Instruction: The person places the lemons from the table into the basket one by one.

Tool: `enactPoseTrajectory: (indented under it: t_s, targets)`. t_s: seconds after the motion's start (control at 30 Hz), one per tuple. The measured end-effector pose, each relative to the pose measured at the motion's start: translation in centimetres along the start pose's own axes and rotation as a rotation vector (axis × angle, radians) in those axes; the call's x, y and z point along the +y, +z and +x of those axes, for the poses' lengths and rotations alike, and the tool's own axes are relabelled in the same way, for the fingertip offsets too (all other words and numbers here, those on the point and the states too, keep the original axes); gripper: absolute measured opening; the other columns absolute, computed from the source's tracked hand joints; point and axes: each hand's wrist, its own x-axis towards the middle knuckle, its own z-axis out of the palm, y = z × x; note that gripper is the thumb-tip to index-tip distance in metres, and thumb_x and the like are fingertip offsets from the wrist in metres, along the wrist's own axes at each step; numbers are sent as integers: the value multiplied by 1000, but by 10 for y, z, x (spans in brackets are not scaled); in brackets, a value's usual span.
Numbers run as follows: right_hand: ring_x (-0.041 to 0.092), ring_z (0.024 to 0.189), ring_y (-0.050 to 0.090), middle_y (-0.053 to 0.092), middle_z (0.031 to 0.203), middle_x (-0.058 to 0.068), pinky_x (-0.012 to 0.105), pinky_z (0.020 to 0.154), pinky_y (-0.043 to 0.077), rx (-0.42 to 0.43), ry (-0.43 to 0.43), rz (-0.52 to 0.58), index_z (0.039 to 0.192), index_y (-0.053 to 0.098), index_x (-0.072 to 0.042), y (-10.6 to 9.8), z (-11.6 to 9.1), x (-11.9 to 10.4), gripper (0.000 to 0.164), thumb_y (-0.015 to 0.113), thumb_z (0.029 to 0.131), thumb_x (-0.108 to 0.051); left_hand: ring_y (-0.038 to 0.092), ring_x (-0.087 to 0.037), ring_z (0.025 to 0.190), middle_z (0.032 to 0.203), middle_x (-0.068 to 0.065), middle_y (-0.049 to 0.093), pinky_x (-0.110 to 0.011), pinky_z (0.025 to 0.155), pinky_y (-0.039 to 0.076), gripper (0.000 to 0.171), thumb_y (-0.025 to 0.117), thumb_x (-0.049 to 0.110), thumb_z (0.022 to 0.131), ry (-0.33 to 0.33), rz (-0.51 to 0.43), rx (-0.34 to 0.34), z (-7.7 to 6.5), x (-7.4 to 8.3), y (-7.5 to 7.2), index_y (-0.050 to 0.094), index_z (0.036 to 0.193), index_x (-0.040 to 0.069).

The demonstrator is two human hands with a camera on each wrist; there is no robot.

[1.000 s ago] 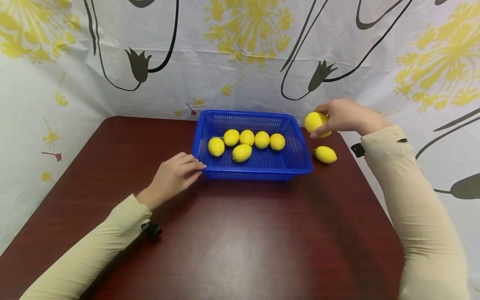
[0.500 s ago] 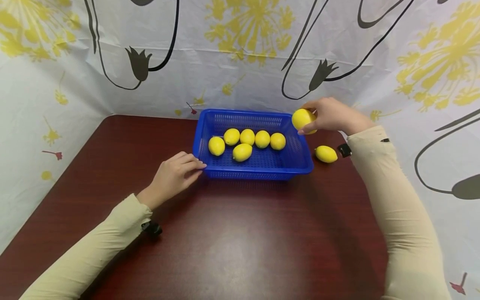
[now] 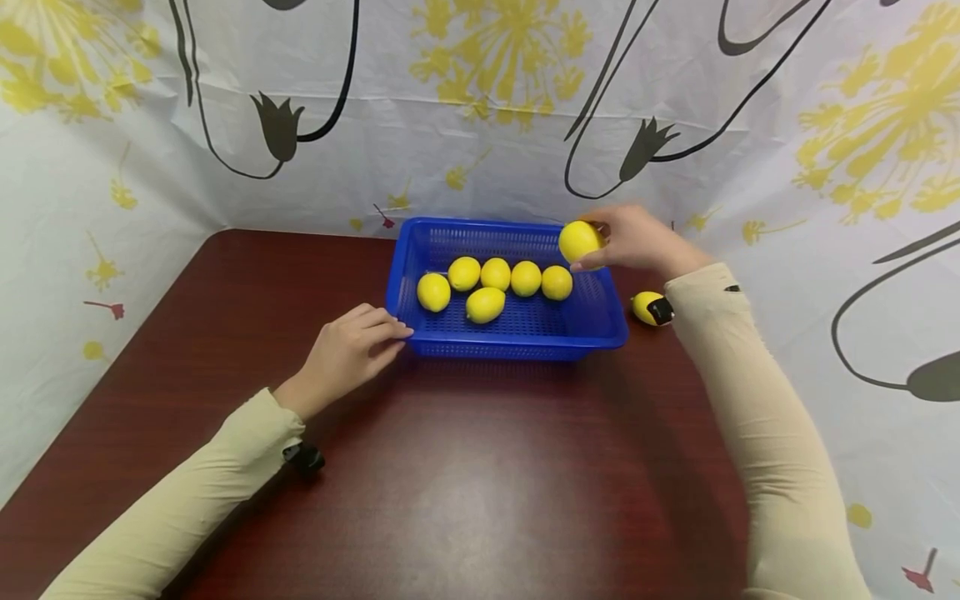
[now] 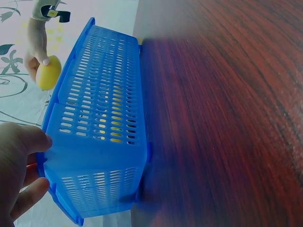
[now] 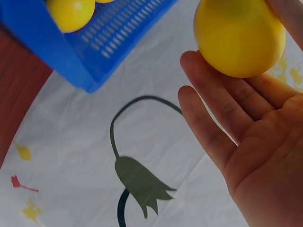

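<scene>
A blue plastic basket point(image 3: 517, 341) with slotted walls holds several lemons point(image 3: 485, 306), most of them in a row. My left hand point(image 3: 347, 354) grips the rim at its near left corner; in the left wrist view the fingertips point(image 4: 41, 139) lie against that corner. Over the basket's right end, my right hand point(image 3: 636, 240) holds a lemon point(image 3: 580, 242) between thumb and fingers, above the rim. The right wrist view has this lemon point(image 5: 240, 35) large and close, partly cut off by the top edge. Another lemon point(image 3: 642, 307) lies on the table, right of the basket, partly covered by the wrist camera.
The dark red-brown wooden table point(image 3: 465, 467) reaches back to a white cloth point(image 3: 480, 167) printed with yellow and grey flowers. This cloth hangs behind and along both sides. Close behind the basket's far rim the table ends.
My right hand has carried its lemon leftward, from beside the basket to above its right end. The left hand, the basket and the other lemons stay where they were.
</scene>
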Motion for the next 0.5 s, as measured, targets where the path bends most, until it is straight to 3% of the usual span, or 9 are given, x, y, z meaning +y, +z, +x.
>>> enactPoseTrajectory:
  t_s: [0.5]
  targets:
    - [27,105,61,66,123,11,44,91,50,-57,-10,68,138,56,-14,22,26,-12,73,83,77,-44,62,-17,87,99,0,74,-34,71,58,23,81,11,79,-1,2,5,0,0,-1,77,101,13]
